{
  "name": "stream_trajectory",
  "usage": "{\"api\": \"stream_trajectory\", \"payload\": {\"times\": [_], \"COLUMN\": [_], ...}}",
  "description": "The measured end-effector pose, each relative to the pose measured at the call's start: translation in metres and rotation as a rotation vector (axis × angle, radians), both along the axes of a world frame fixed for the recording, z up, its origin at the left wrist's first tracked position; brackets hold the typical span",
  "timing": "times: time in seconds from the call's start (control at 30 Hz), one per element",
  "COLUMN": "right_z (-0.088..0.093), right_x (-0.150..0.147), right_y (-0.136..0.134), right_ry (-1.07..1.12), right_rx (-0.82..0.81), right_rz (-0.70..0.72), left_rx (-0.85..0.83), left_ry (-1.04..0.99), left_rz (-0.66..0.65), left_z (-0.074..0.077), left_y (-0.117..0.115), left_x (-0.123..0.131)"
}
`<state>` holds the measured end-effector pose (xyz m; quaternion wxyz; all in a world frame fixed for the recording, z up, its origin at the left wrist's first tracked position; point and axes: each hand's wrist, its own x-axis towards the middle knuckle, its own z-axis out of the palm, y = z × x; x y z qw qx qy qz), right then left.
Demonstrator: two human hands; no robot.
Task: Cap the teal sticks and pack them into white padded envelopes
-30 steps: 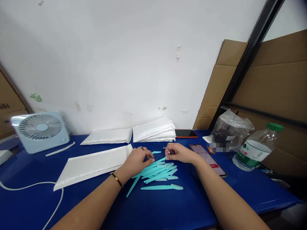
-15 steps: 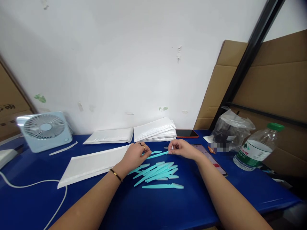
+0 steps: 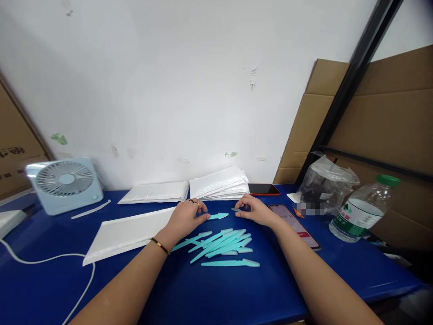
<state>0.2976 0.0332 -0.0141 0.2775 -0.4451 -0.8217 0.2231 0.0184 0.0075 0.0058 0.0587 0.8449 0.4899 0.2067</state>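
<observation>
One left hand [image 3: 186, 220]: fingers curled toward the thumb, at the near end of a teal razor [image 3: 219, 216]; whether it pinches the handle cannot be told, since the hand covers that part.
Right hand [image 3: 254, 210]: thumb and forefinger parted, tips just beside a small grey piece [image 3: 235, 209]; contact perhaps made, too small to tell.
Razor pile [image 3: 219, 243]: teal, overlapping, between the hands and nearer the wearer; one separate razor [image 3: 230, 263] on its near side.
Padded envelope [image 3: 128, 234]: white, left of the left hand, partly behind it.
Envelope stacks: one [image 3: 155, 192] beyond the left hand, another [image 3: 218, 184] beyond the space between hands.
Phones: one [image 3: 290, 221] just right of the right hand, another [image 3: 264, 189] beyond it.
Bottle [image 3: 361, 210]: green-capped, well right of the right hand.
</observation>
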Motion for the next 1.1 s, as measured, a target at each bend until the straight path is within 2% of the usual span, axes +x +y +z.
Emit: {"api": "stream_trajectory", "payload": {"times": [0.13,0.23,0.37,0.5,0.6,0.7,0.77,0.83,0.9,1.0,1.1], "right_z": [0.002,0.001,0.002,0.008,0.010,0.007,0.002,-0.001,0.000,0.004,0.009], "right_x": [-0.025,-0.036,-0.036,-0.033,-0.027,-0.016,-0.008,-0.003,-0.001,-0.007,-0.022], "right_y": [-0.013,-0.018,-0.020,-0.023,-0.020,-0.010,-0.003,0.002,0.002,-0.005,-0.016], "right_ry": [-0.122,-0.216,-0.276,-0.230,-0.157,-0.124,-0.121,-0.114,-0.097,-0.063,-0.033], "right_rx": [-0.002,-0.015,0.001,0.018,0.058,0.103,0.096,0.087,0.091,0.090,0.056], "right_rz": [0.209,0.255,0.281,0.265,0.230,0.124,0.038,-0.013,-0.019,0.005,0.059], "left_rx": [-0.076,-0.113,-0.148,-0.157,-0.078,0.016,0.007,-0.049,-0.132,-0.334,-0.478], "left_ry": [0.024,0.051,0.098,0.121,0.119,0.139,0.137,0.123,0.123,0.178,0.216], "left_rz": [-0.041,-0.086,-0.174,-0.189,-0.148,-0.060,0.008,0.042,0.013,-0.067,-0.073], "left_z": [0.005,0.005,0.001,-0.003,-0.003,-0.001,0.001,0.005,0.011,0.018,0.020], "left_y": [-0.012,-0.018,-0.022,-0.022,-0.017,-0.008,-0.004,-0.004,-0.008,-0.016,-0.020], "left_x": [0.003,0.007,0.015,0.021,0.020,0.013,0.006,-0.003,-0.013,-0.025,-0.028]}}
